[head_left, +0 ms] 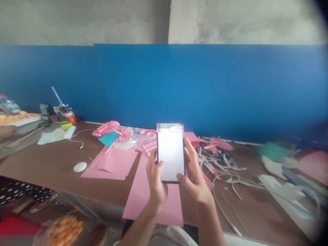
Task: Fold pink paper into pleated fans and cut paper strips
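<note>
Phone (171, 155): one, held over the front half of the worktop (38, 164); long axis from front edge toward back edge, screen facing the person, lower end nearest them.
Left hand (156, 182): wrapped round the phone's left side, thumb at the screen's lower left.
Right hand (194, 176): gripping the right side, thumb near the lower right corner.
Pink sheet (151, 194): one below the phone, reaching the front edge.
Pink paper pile (118, 164): left of that sheet, count unclear.
White oval object (80, 167): one, just left of the pile.
Pleated pink fans (109, 127): two visible toward the back edge, left of the phone.
Teal piece (109, 139): one, against the fans.
White cables (228, 176): right of the right hand, too tangled to count.
Blue panel (153, 85): along the back edge.
</note>
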Motion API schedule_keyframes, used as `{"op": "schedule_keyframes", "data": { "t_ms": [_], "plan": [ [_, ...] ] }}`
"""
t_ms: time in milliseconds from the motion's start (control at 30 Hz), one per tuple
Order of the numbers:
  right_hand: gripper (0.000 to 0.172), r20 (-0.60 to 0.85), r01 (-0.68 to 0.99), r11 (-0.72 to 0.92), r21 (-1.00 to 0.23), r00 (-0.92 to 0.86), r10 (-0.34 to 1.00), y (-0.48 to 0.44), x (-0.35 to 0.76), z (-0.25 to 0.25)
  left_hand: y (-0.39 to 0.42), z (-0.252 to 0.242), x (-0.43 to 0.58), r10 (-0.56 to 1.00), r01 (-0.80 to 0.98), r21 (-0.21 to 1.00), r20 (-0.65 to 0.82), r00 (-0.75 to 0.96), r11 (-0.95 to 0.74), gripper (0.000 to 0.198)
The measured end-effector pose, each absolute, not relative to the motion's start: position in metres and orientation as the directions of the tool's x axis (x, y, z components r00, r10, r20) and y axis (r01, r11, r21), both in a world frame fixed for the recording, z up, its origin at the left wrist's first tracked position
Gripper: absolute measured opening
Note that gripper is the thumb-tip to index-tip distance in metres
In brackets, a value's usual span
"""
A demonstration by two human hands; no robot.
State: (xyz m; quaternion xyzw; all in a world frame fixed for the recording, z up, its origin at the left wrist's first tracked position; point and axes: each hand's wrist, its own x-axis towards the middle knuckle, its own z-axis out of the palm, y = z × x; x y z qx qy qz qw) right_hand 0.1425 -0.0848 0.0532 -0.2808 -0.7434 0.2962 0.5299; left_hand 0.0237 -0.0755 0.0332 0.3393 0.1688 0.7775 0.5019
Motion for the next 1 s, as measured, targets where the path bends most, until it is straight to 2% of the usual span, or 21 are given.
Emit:
{"op": "schedule_keyframes", "data": {
  "t_ms": [233, 533, 667, 1000],
  "plan": [
    [0.076, 0.649, 0.102, 0.673, -0.733, -0.193, 0.736, -0.079, 0.136, 0.049, -0.073, 0.033, 0.020, 0.904, -0.667, 0.617, 0.357, -0.237, -0.418, 0.035],
    [0.085, 0.644, 0.045, 0.656, -0.754, -0.147, 0.751, -0.080, 0.128, 0.047, -0.076, 0.038, 0.025, 0.914, -0.700, 0.589, 0.289, -0.283, -0.403, 0.030],
    [0.089, 0.673, 0.040, 0.678, -0.734, -0.091, 0.734, -0.077, 0.122, 0.047, -0.074, 0.040, 0.025, 0.910, -0.704, 0.579, 0.316, -0.270, -0.410, 0.030],
    [0.080, 0.701, -0.007, 0.703, -0.711, -0.084, 0.708, -0.080, 0.118, 0.052, -0.072, 0.038, 0.025, 0.908, -0.710, 0.573, 0.337, -0.251, -0.409, 0.037]
  ]
}}
